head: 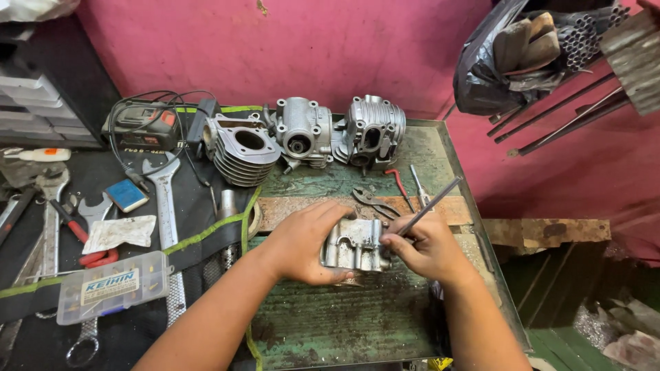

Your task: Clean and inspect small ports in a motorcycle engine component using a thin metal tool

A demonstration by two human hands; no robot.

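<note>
A small silver engine part (355,245) is held near the middle of the green tabletop (344,323). It is gripped on its left side by the left hand (307,242), whose fingers are wrapped over its top. A thin metal rod (430,206) is pinched by the fingers of the right hand (426,249), and its lower end is pressed against the part's right side. Behind the hands, a wooden board (289,209) is laid across the tabletop, with pliers (375,203) on it. Three bigger engine parts (302,134) are lined up by the pink wall (309,48). Wrenches (163,199) and a clear plastic box (113,286) are spread on a dark cloth to the left.
</note>
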